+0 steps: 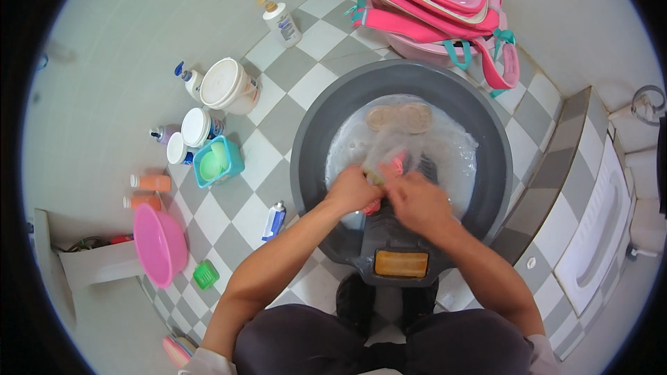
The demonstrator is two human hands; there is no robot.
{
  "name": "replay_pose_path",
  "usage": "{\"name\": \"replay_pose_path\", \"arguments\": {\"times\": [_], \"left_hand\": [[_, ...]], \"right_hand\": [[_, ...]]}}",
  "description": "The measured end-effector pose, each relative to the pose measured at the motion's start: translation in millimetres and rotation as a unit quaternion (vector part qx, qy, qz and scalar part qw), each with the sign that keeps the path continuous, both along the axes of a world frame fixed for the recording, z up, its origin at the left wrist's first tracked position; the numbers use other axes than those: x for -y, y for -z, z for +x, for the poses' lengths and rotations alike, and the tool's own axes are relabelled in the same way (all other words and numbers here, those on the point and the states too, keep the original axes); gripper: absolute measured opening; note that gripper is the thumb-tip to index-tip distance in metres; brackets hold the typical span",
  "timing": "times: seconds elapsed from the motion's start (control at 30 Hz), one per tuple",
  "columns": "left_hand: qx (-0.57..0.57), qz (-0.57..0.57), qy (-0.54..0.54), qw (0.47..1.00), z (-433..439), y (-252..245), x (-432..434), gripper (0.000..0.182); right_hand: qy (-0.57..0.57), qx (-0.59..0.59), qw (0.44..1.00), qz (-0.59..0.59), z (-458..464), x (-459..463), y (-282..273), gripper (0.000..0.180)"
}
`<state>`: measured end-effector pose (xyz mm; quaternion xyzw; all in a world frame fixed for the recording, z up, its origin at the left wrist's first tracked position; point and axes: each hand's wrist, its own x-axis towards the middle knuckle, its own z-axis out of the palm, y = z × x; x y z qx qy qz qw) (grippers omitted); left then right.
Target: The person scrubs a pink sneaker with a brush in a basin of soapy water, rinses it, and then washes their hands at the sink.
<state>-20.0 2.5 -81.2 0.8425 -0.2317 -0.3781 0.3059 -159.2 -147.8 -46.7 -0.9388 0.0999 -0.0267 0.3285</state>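
Note:
A large grey plastic washtub [312,114] with a built-in ridged washboard [385,229] stands on the floor before me, holding cloudy, foamy water. My left hand [353,190] grips a wet item with pink and yellowish parts [371,207] above the washboard; what it is cannot be told. My right hand [422,203] is at the same item, blurred, its fingers bent against it; whether it grips it cannot be told. A beige shoe sole or insole [400,117] lies in the water at the tub's far side. An amber bar of soap [401,263] sits in the tub's near recess.
A pink backpack [432,5] lies over a pink basin [417,49] beyond the tub. Left are a lidded white bucket [229,86], a teal basket [221,166], a blue-and-white tube [274,221], a green brush [206,274] and a pink basin [160,245]. Right is a tiled step with a squat toilet [599,229].

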Motion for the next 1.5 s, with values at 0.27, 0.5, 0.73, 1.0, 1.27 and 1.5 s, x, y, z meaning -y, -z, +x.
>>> {"name": "replay_pose_path", "arguments": {"times": [0.27,0.5,0.73,1.0,1.27,1.5], "left_hand": [[-0.096,0.015,-0.082,0.992,-5,-12,1,0.064],[-0.079,0.029,-0.081,0.993,-8,-21,12,0.029],[-0.045,-0.051,-0.071,0.995,-15,-21,11,0.061],[-0.013,-0.033,0.004,0.999,-5,-4,2,0.085],[-0.025,0.116,0.177,0.977,51,-13,86,0.085],[0.097,0.062,0.255,0.960,35,34,103,0.041]], "right_hand": [[-0.069,-0.077,0.989,-0.108,8,2,0,0.050],[-0.018,-0.071,0.991,-0.111,19,18,16,0.050],[-0.004,-0.053,0.993,-0.102,9,20,25,0.048],[0.076,-0.208,0.970,-0.103,17,102,47,0.052],[0.168,-0.139,0.974,0.063,2,131,127,0.046],[0.148,-0.020,0.989,0.022,2,38,25,0.047]]}}
